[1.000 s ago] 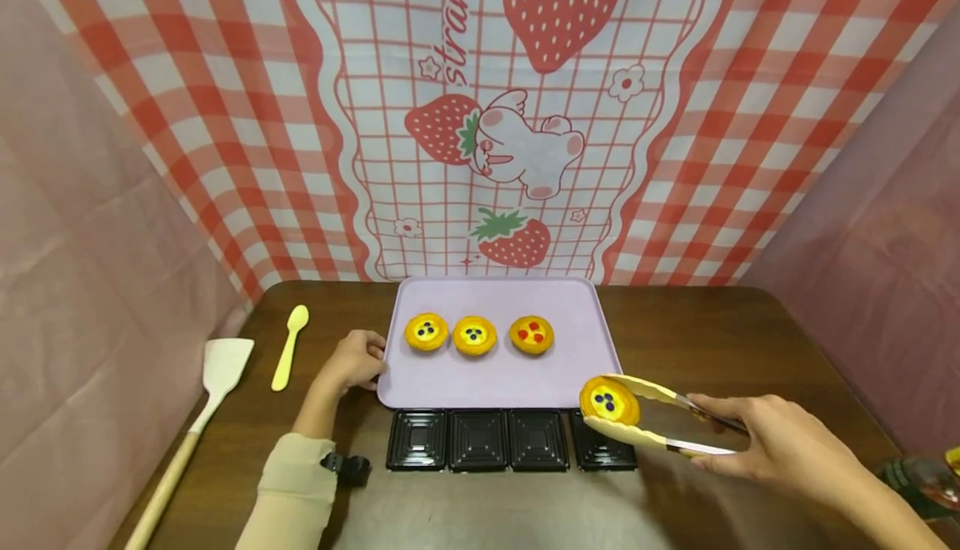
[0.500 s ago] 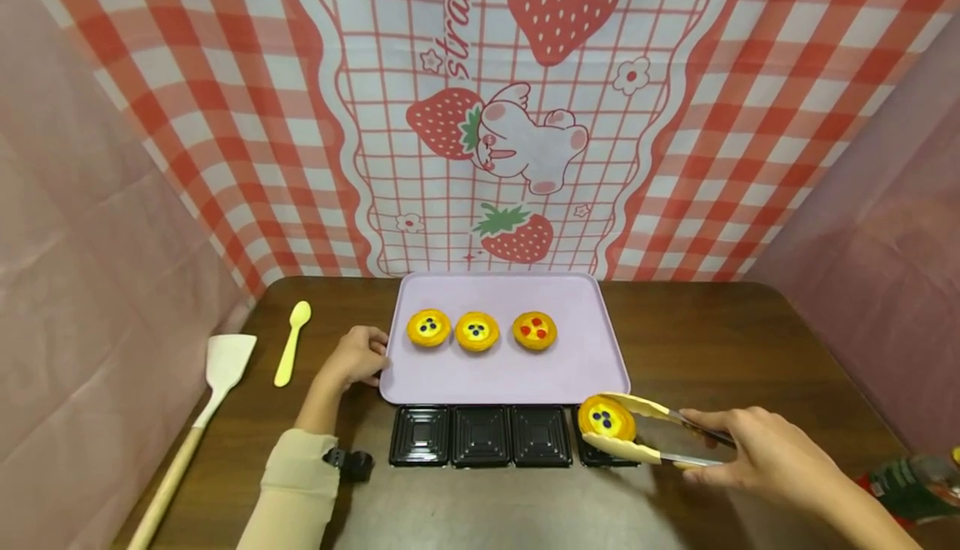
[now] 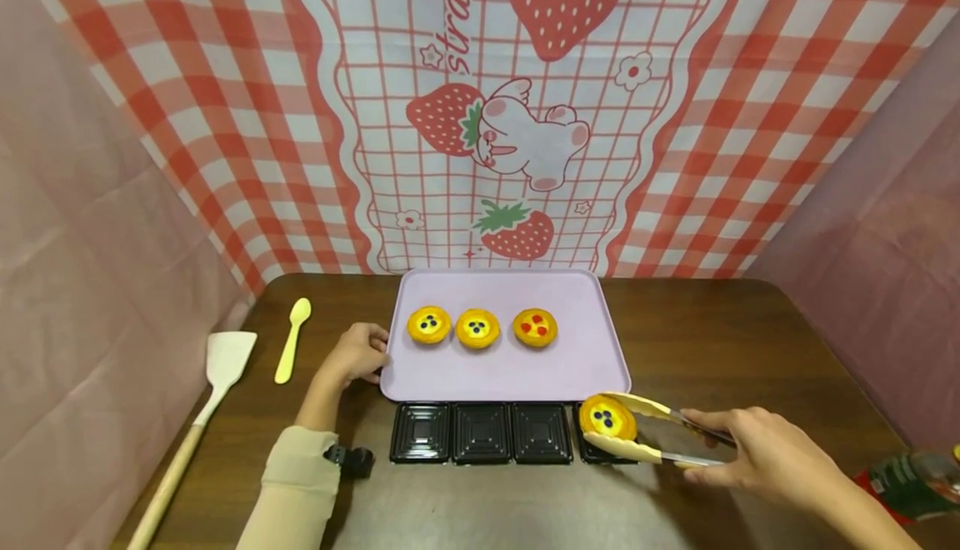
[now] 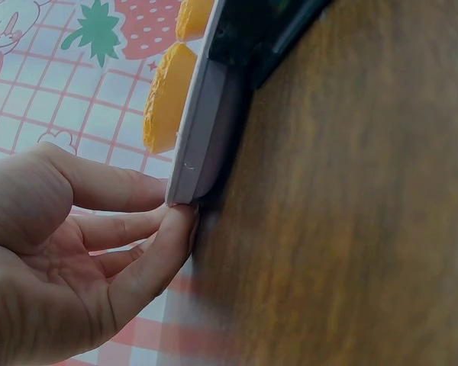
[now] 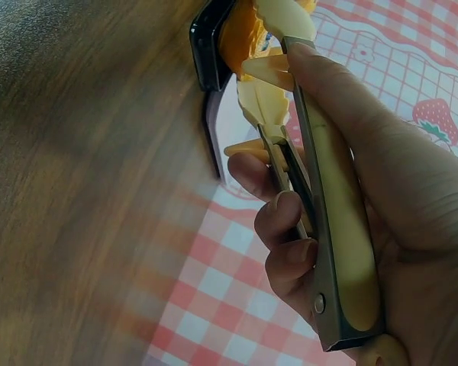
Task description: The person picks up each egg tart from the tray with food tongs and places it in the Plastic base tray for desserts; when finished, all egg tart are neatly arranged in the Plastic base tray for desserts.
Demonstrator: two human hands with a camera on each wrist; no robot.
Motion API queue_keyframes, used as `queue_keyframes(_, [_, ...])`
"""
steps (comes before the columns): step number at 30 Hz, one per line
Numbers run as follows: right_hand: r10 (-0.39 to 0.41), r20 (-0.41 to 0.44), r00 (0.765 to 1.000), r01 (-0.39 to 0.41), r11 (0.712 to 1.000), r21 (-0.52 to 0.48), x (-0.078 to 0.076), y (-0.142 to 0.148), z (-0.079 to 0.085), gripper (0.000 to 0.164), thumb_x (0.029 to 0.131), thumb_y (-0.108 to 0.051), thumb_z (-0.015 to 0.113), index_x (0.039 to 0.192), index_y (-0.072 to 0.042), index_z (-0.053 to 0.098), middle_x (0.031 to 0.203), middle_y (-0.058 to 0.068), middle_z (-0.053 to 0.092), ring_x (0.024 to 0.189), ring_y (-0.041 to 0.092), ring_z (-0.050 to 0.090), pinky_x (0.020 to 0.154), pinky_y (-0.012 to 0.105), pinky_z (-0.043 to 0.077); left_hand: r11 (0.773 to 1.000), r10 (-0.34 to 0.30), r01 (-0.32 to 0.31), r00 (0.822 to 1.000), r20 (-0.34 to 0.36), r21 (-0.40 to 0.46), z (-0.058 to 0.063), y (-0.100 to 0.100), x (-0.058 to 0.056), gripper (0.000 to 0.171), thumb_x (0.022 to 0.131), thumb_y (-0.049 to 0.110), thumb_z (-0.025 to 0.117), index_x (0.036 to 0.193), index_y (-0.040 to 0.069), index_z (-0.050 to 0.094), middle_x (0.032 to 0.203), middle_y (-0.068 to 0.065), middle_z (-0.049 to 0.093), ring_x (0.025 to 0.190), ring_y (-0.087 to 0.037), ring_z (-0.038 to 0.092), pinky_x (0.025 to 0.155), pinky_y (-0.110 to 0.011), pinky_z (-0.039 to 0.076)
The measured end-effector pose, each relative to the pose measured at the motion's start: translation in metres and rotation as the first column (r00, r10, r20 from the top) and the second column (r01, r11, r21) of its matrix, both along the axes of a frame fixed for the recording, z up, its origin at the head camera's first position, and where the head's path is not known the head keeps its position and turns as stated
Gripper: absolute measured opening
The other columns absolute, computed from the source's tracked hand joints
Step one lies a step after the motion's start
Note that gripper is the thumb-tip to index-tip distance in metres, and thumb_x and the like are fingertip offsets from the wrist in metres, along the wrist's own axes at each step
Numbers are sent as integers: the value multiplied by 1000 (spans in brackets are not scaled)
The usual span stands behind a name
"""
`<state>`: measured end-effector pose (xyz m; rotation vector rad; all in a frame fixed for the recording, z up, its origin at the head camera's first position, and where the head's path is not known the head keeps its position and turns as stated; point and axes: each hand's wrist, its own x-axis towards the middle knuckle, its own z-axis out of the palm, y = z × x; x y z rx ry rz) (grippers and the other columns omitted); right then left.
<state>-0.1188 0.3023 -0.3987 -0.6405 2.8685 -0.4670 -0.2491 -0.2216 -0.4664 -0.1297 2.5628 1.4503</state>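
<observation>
My left hand (image 3: 360,357) pinches the left rim of a lilac tray (image 3: 498,380); in the left wrist view the thumb (image 4: 111,185) and fingers meet at its edge. On that tray sit two tarts with blue berries (image 3: 429,326) and one tart with red pieces (image 3: 535,328). My right hand (image 3: 772,454) grips cream-tipped metal tongs (image 3: 637,452). Between the tong tips is another blue-berry tart (image 3: 609,418), in or just above the rightmost black square dish (image 3: 589,450). Whether it touches the dish bottom I cannot tell.
More black square dishes (image 3: 482,433) line the tray's front edge. A pale yellow spoon (image 3: 291,346) and a white spatula (image 3: 225,358) with a wooden handle lie at the left. A bottle with a green label (image 3: 915,483) is at the far right.
The tongs with the tart have come down and slightly nearer to me, from the tray's front right corner onto the rightmost black dish. My left hand keeps its hold on the tray.
</observation>
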Motion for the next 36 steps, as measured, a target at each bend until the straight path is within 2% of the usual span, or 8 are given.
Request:
queue_keyframes(6, [-11,-28,1000,12,1000,4,2,1,-3,75,73,-60,78,125,-7,68,102,1,73,72,1,54,53,22,42,1000,-5,5,1000,2,4,0,0,-1,39,76,-10,64,114,-14,55,91,-18,56,68,-23,59,51,-36,60])
queue_keyframes(16, [-34,-115,993,34,999,0,6,1,-7,78,67,-61,82,122,-7,70,89,-11,68,68,0,51,51,22,40,1000,-8,8,1000,3,1,2,1,1,39,77,-10,64,114,-15,55,90,-18,56,67,-23,59,51,-36,60])
queue_keyframes(23, [-55,-133,990,51,998,-32,5,-1,-4,84,64,-63,82,125,-7,68,90,-11,68,76,5,59,55,26,47,1000,4,-4,1000,2,-2,1,0,1,39,76,-10,64,114,-14,55,90,-17,56,67,-23,59,51,-36,60])
queue_keyframes(30, [-69,-131,989,60,995,-75,4,-2,0,86,65,-61,84,127,-5,66,87,-11,64,72,-1,51,54,23,44,1000,0,0,1000,-9,15,1,1,2,39,75,-11,63,113,-15,55,89,-17,55,67,-23,59,51,-36,60])
queue_keyframes(36, [-75,-158,985,62,994,-89,4,-2,5,88,64,-61,84,129,-4,65,86,-12,60,66,0,43,51,21,36,1000,1,-1,1000,-8,4,1,1,3,38,75,-11,63,113,-15,55,88,-17,55,66,-22,58,51,-36,60])
